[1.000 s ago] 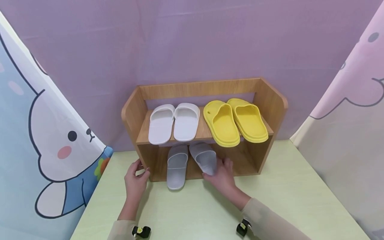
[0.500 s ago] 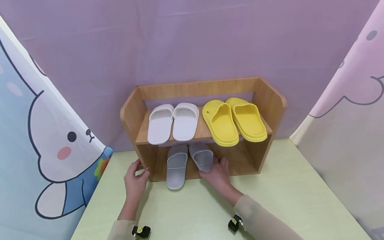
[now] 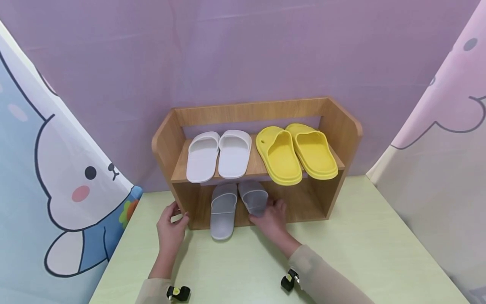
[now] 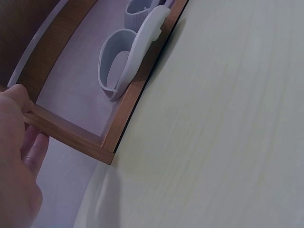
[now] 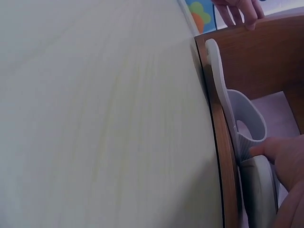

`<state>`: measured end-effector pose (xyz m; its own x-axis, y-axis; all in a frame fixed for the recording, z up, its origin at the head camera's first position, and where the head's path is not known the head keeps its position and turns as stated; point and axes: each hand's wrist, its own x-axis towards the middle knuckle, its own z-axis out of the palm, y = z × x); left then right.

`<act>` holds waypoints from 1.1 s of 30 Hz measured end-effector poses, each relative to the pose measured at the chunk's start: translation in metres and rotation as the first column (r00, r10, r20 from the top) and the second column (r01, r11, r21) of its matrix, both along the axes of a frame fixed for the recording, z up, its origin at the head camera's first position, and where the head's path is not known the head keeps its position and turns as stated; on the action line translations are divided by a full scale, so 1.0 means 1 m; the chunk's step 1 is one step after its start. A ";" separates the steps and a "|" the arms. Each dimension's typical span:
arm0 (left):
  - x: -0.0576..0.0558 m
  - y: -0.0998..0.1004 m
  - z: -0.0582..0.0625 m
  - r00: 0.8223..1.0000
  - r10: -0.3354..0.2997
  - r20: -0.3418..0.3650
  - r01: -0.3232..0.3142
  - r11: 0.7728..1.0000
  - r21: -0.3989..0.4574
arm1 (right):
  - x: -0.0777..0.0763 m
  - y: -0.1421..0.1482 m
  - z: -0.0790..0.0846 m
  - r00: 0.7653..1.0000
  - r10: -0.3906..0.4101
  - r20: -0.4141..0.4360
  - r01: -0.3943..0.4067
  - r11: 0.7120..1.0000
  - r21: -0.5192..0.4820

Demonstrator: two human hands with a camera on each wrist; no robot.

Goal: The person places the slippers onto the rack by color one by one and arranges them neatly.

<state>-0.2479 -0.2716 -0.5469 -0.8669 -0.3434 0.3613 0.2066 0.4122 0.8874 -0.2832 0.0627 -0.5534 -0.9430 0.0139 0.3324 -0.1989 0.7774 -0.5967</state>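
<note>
A two-tier wooden shoe rack (image 3: pixel 250 113) stands on the table. At its lower left, my left hand (image 3: pixel 171 228) pinches the front edge of the side panel; the left wrist view shows the thumb on one face and fingers on the other. My right hand (image 3: pixel 272 223) grips the heel end of a grey slipper (image 3: pixel 253 197) in the lower compartment, thumb at the near end. That slipper sits askew, toe towards the back. Beside it on the left lies its grey mate (image 3: pixel 222 221), heel jutting past the shelf's front edge. In the right wrist view my fingers partly hide the held slipper (image 5: pixel 259 190).
On the upper shelf rest a pair of white slippers (image 3: pixel 234 157) at left and yellow clogs (image 3: pixel 282 162) at right. Pale green tabletop (image 3: pixel 383 236) spreads in front. A purple cloth (image 3: pixel 243 50) hangs behind, with printed cloths at both sides.
My right hand has shifted left and slightly back, pushing the right grey slipper deeper into the lower compartment and nearer its mate. The left hand has held its place on the panel.
</note>
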 end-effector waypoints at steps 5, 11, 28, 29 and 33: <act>0.000 0.000 0.000 1.000 0.005 0.002 -0.005 1.000 -0.001 | 0.000 -0.003 -0.003 0.999 -0.014 0.035 0.013 1.000 0.005; 0.000 -0.001 -0.001 1.000 0.004 0.001 -0.004 1.000 0.002 | 0.002 -0.005 -0.004 0.997 -0.020 0.073 0.021 1.000 -0.009; 0.001 -0.001 0.001 1.000 0.000 0.014 0.000 1.000 -0.014 | 0.008 -0.004 0.002 0.979 0.076 0.190 -0.069 0.997 -0.044; 0.000 -0.001 0.002 1.000 -0.001 0.012 0.001 1.000 -0.014 | 0.010 -0.005 0.003 0.975 0.085 0.206 -0.074 0.995 -0.062; 0.000 0.000 0.002 1.000 -0.002 0.003 0.002 1.000 -0.015 | 0.015 -0.006 0.004 0.958 0.128 0.256 -0.098 0.987 -0.126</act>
